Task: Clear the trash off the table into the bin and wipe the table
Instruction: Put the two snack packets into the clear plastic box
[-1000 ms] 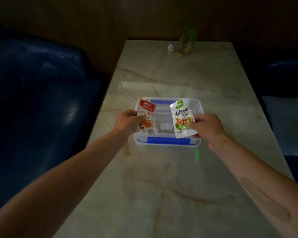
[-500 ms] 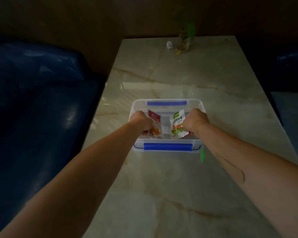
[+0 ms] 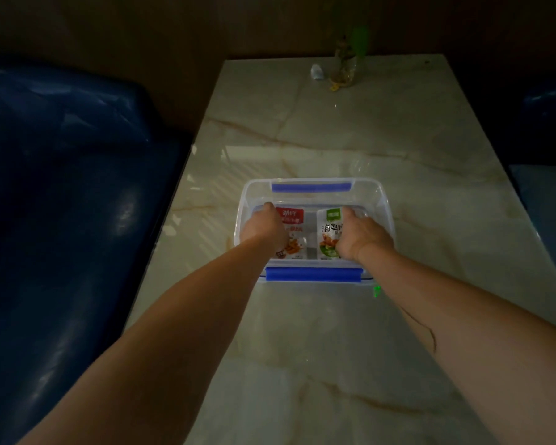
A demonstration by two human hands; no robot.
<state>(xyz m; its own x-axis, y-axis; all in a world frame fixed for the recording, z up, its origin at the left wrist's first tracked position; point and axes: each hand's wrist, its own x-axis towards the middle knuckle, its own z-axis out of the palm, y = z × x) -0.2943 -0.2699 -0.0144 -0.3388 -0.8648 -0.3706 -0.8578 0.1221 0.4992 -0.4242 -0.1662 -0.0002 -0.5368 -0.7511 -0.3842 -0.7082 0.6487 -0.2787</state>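
Note:
A clear plastic bin (image 3: pixel 312 187) with blue clip handles sits in the middle of the marble table (image 3: pixel 318 364). Both my hands are down inside it. My left hand (image 3: pixel 264 231) lies on a red-topped snack packet (image 3: pixel 293 229) at the bin's left. My right hand (image 3: pixel 358 237) lies on a green-topped snack packet (image 3: pixel 329 234) at the bin's right. Both packets lie flat near the bin's bottom. My fingers curl over the packets, and whether they still grip them is unclear.
A small glass vase with a green plant (image 3: pixel 347 64) and a small white object (image 3: pixel 316 72) stand at the table's far end. A dark blue bench seat (image 3: pixel 71 194) runs along the left. Another seat (image 3: pixel 549 110) is at the right. A small green light spot (image 3: pixel 376 290) lies by the bin.
Both hands moved from holding the packets upright above the bin to pressing them down flat inside it. The camera leaned closer.

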